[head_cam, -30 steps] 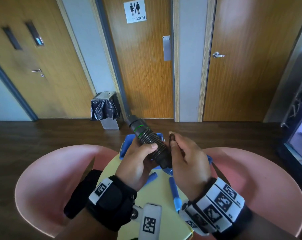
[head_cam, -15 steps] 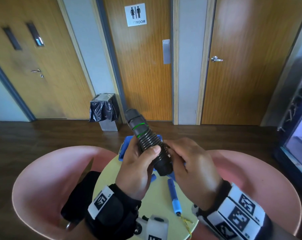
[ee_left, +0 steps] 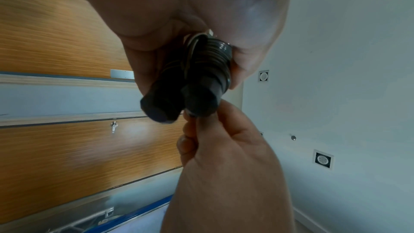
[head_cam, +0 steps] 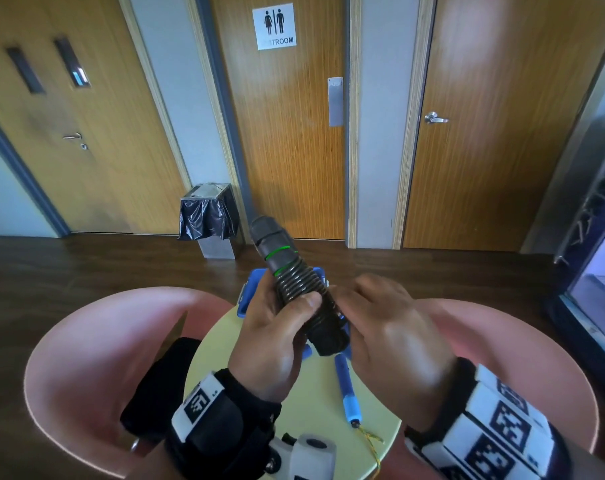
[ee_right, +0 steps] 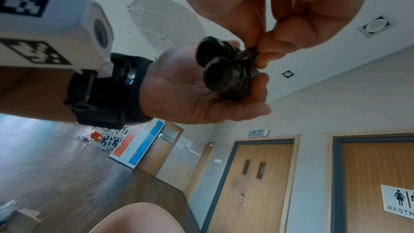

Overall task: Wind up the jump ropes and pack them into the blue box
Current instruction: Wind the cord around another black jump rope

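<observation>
My left hand (head_cam: 280, 327) grips the two black jump-rope handles (head_cam: 296, 289) held side by side, with thin dark rope coiled tightly round them and a green ring near the top. The handle ends (ee_left: 179, 102) point at the left wrist camera. My right hand (head_cam: 380, 323) pinches the rope's end (ee_right: 246, 54) against the coil beside the handles. The blue box (head_cam: 251, 289) stands on the far side of the small yellow table (head_cam: 315, 410), mostly hidden behind my hands. A blue-handled jump rope (head_cam: 346, 389) with yellow cord (head_cam: 370, 441) lies on the table near me.
Two pink chairs (head_cam: 96, 368) flank the round table. Beyond lie dark wooden floor, a bin with a black bag (head_cam: 209, 220) and wooden doors, one with a restroom sign (head_cam: 277, 26). A glass-fronted cabinet (head_cam: 599, 271) stands at the right.
The wrapped handles have tilted more upright and risen a little. My right hand has come down from above the coil to its side, still working the rope end.
</observation>
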`<state>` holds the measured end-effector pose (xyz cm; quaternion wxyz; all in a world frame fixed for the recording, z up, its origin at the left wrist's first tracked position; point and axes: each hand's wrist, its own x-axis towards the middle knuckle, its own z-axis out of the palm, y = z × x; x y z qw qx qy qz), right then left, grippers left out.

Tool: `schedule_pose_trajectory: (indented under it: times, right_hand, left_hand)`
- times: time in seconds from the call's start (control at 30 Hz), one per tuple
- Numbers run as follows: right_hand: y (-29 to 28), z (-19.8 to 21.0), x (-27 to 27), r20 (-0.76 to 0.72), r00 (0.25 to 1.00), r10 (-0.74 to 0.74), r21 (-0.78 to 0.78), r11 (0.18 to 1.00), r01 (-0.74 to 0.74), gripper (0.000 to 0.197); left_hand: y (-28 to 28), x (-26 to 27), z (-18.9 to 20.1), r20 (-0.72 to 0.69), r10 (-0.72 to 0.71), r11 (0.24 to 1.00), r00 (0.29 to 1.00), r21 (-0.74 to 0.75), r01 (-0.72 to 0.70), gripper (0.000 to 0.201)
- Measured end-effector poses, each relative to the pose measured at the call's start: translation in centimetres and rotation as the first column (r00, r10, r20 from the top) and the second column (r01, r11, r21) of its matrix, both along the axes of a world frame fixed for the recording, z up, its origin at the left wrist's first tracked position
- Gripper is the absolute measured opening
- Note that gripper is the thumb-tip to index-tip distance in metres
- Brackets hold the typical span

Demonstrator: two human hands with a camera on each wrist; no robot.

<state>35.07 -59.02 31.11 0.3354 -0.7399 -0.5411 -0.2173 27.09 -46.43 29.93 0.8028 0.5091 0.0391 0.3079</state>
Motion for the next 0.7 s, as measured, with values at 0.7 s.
schedule_pose_trajectory:
  times: [0.7]
  right_hand:
    - [0.6, 2.3, 1.5, -0.876, 0.444, 0.188, 0.183, 0.982, -0.055, 0.016]
  left_hand:
    - [2.2, -0.4, 1.0, -0.062, -0.107, 0.929, 0.992, 0.350, 0.122, 0.032]
